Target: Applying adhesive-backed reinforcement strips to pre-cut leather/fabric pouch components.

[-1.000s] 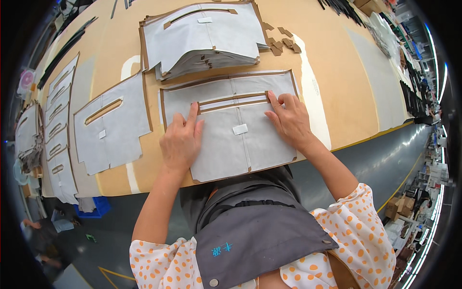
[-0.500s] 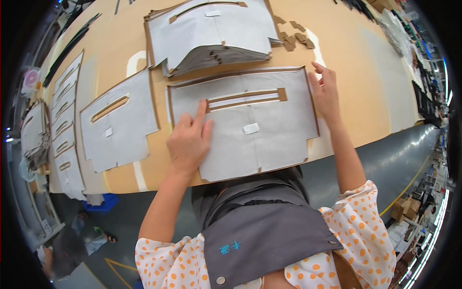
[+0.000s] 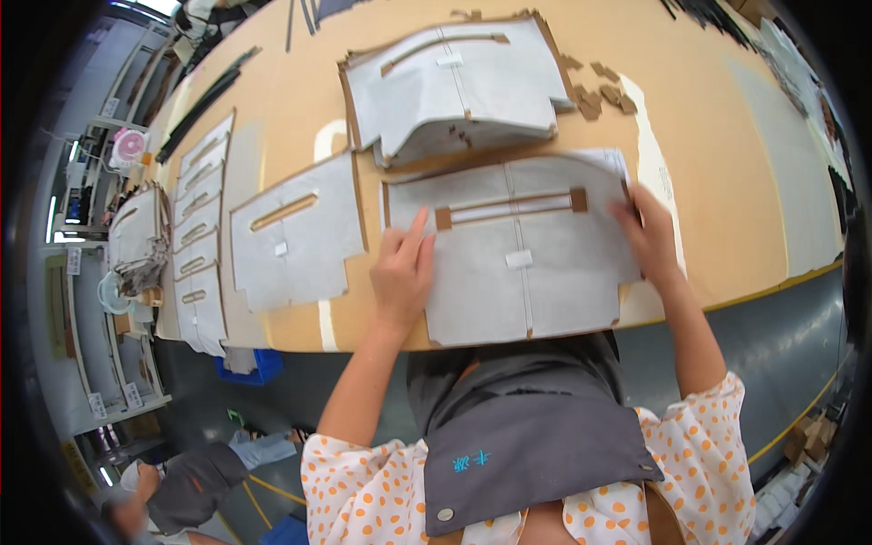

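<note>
Presently rests the left hand [image 3: 402, 277] at the left edge of the grey lining panel [image 3: 472, 282], with the index finger extended to just beside the left end of the zipper slot [image 3: 513, 208], and with nothing grasped. Places the right hand [image 3: 652, 238] at the right edge of the same panel, with fingers bent and blurred; cannot be determined whether pinched on the edge or merely touching.

Locates the panel along the near side of the tan surface [image 3: 727, 204], directly in front of the grey apron [image 3: 536, 445]. Includes brown edging at the left, brown patches at both slot ends, a white tag [image 3: 519, 260] below the slot and a notch at the near right corner. Curves slightly at the far right corner, with a white layer visible beneath.

Carries, beyond the panel, a stack of panels [image 3: 418, 91] with a raised near edge, and brown scraps [image 3: 590, 103] just to its right. Positions a slotted panel [image 3: 304, 259] to the left, apart from the held work, then a row of overlapping panels [image 3: 200, 259] farther left. Extends black strips [image 3: 211, 102] along the far left. Contains a blue crate [image 3: 259, 368] below the near left edge.
</note>
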